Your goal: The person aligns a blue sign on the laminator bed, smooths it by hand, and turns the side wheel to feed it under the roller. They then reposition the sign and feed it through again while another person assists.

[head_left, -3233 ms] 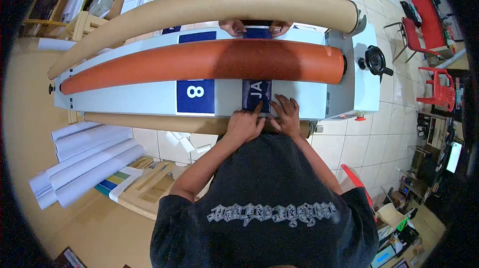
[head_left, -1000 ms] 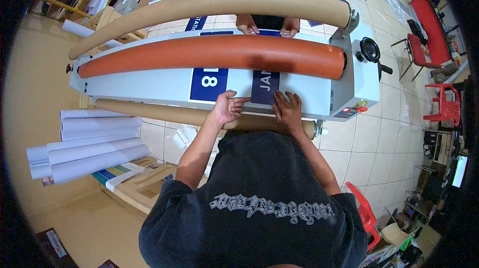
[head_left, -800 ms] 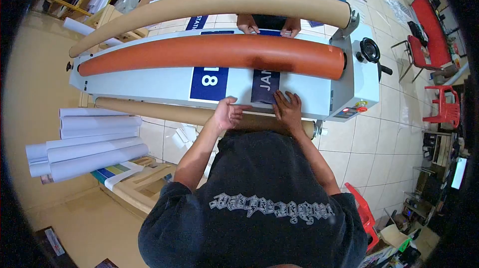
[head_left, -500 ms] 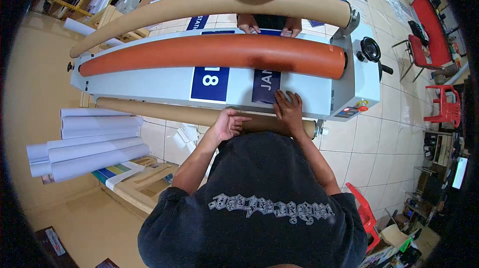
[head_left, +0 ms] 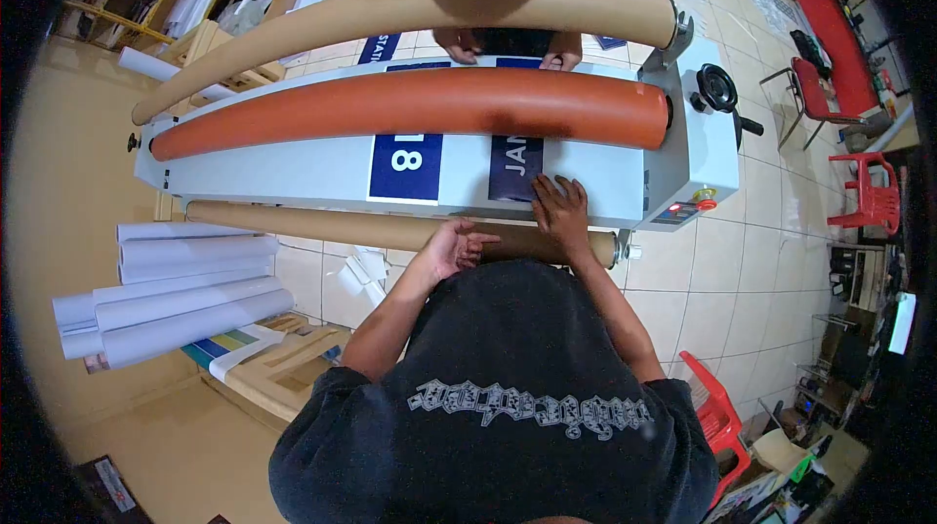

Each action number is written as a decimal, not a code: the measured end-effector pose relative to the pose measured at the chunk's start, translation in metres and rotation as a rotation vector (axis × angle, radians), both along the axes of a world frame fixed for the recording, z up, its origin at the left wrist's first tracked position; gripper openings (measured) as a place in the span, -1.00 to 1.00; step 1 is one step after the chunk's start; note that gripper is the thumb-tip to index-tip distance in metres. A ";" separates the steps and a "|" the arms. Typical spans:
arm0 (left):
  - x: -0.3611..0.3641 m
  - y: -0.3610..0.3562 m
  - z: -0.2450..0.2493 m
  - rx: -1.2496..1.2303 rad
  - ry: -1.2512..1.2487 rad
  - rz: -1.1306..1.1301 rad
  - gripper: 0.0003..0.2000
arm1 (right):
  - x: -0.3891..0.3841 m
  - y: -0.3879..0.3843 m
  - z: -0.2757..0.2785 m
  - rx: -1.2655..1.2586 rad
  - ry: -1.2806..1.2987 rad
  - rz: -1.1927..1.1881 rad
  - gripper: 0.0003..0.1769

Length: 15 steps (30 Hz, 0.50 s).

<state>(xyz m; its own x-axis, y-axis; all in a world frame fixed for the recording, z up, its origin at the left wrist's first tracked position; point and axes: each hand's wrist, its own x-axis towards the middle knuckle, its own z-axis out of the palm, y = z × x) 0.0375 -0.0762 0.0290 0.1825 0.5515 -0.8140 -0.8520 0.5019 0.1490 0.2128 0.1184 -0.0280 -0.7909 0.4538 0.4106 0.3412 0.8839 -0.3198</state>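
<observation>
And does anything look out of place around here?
Loose white scraps lie jumbled on the floor beside the machine, which looks untidy. The orange roller has a dark patch, perhaps only a shadow.

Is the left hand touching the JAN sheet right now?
Apart. The head view shows the left hand below the JAN sheet, with the machine's pale front edge in plain sight between them.

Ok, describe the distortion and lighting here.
Head view: the wide lens bows the orange roller and upper brown tube; corners go black; a dark patch, likely shadow, dulls the roller above the JAN sheet; a bright panel glares at right.
</observation>
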 end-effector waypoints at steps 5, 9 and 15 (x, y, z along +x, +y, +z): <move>0.004 -0.001 0.006 0.008 0.016 -0.018 -0.37 | -0.001 -0.001 0.006 -0.022 -0.010 -0.003 -0.56; 0.001 -0.006 -0.007 -0.008 -0.017 -0.048 -0.38 | -0.001 -0.002 0.005 -0.016 -0.017 -0.004 -0.57; 0.001 -0.011 -0.008 0.028 -0.013 -0.046 -0.38 | -0.001 -0.002 0.008 -0.022 -0.005 -0.008 -0.57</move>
<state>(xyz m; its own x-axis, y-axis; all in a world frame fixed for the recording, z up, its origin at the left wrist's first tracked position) 0.0383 -0.0873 0.0206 0.2181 0.5647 -0.7959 -0.8303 0.5360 0.1528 0.2123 0.1161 -0.0198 -0.7894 0.4689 0.3961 0.3500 0.8740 -0.3372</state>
